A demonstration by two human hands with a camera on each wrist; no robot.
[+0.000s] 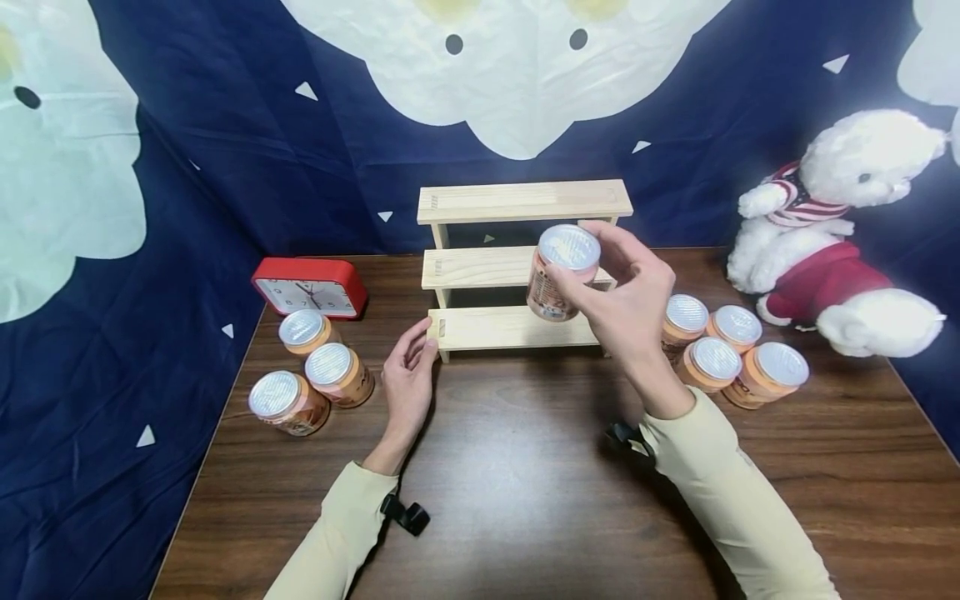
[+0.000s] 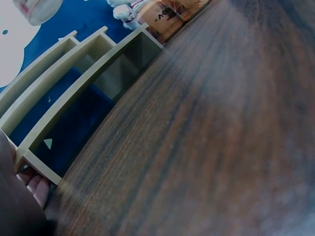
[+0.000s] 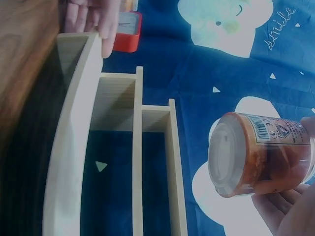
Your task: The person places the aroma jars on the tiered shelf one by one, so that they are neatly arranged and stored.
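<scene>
My right hand (image 1: 633, 292) grips a clear jar (image 1: 551, 287) with a silvery ridged lid, thumb on one side and fingers on the other. It is held up in front of the right half of a three-step wooden shelf (image 1: 517, 329). Orange contents and a barcode label show on the jar (image 3: 275, 155) in the right wrist view, its base facing the shelf. At the shelf's left end, my left hand (image 1: 408, 375) holds the corner of the lowest step with fingertips and thumb. Some of its fingers (image 2: 37, 187) show by the shelf's side panel in the left wrist view.
Three similar jars (image 1: 341, 375) stand left of the shelf, before a red clock (image 1: 348, 287). Several more jars (image 1: 768, 375) are grouped at the right, near a white plush bear (image 1: 806, 271) in red. A dark blue cloth (image 1: 225, 167) hangs behind the brown table (image 1: 510, 483).
</scene>
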